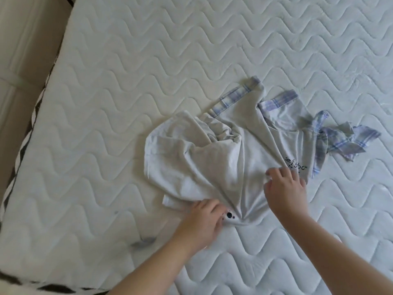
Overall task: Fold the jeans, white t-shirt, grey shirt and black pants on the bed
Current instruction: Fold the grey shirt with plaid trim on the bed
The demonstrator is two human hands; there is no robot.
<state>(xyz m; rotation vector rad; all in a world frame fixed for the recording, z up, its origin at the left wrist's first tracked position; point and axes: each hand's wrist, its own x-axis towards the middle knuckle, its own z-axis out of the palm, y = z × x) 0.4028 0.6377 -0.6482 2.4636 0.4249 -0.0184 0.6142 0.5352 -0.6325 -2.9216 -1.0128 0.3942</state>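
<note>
Head view gives me both bare hands on the white t-shirt (229, 158), which lies crumpled on the bed (127, 81). My left hand (204, 220) has its fingers curled round a gathered bunch of the shirt's near edge, so the cloth fans out from that pinch in radiating creases, away from me and toward the right hand. Just beside the left fingers, on the bunched fabric, sits a small black dot print (229, 215). My right hand (285, 186) rests on top of the shirt, further from me than the left hand; its fingers are bent down onto the cloth, but I cannot tell whether they pinch a fold or only press it. Right at the far side of those fingers runs black printed lettering (294, 166), partly covered and creased; I read something like "ef gbc" with a closing quote mark, no more. Beyond both hands the shirt ends in blue plaid trim (251, 92), with more plaid strips (344, 141) trailing past the right hand. Everything lies on a pale quilted mattress stitched in wavy lines, and a grey smudge (144, 241) marks it near my left forearm. Off the mattress edge past the left hand I see a beige surface (23, 60).
</note>
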